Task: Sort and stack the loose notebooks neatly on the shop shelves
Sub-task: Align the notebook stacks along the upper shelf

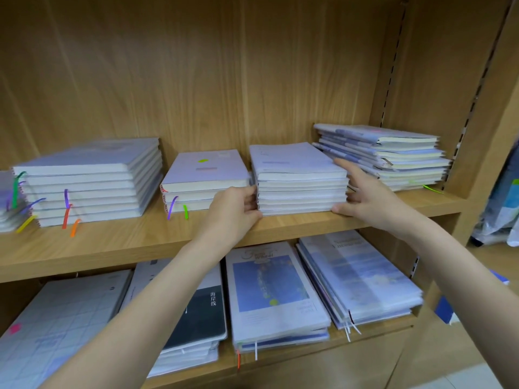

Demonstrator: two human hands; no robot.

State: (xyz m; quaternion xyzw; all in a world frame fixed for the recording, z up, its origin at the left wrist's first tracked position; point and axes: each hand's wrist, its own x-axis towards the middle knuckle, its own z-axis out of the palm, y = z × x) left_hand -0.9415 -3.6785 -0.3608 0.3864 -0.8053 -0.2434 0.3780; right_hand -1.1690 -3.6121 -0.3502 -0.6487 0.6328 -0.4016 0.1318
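Stationery shop, by the stock. Light wood-grain display shelving point(196, 242) with slotted metal bracket strips point(393, 66) on the uprights at 1 o'clock. 2 shelf levels hold flat stacks of plastic-wrapped pale lilac notebooks point(87, 181), many copies alike, with coloured ribbon markers point(66, 214) hanging out. Lower shelf at 6 o'clock: blue-covered wrapped notebooks point(269, 287) laid face up. Plastic bags point(502, 209) at 3 o'clock.

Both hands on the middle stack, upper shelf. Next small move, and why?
Probably squeeze inward and square up the stack. The left hand grips its left edge and the right hand lies flat against its right side, yet the layers sit slightly staggered. The stack almost touches the short pile on its left, so any shove leftward looks unwise.
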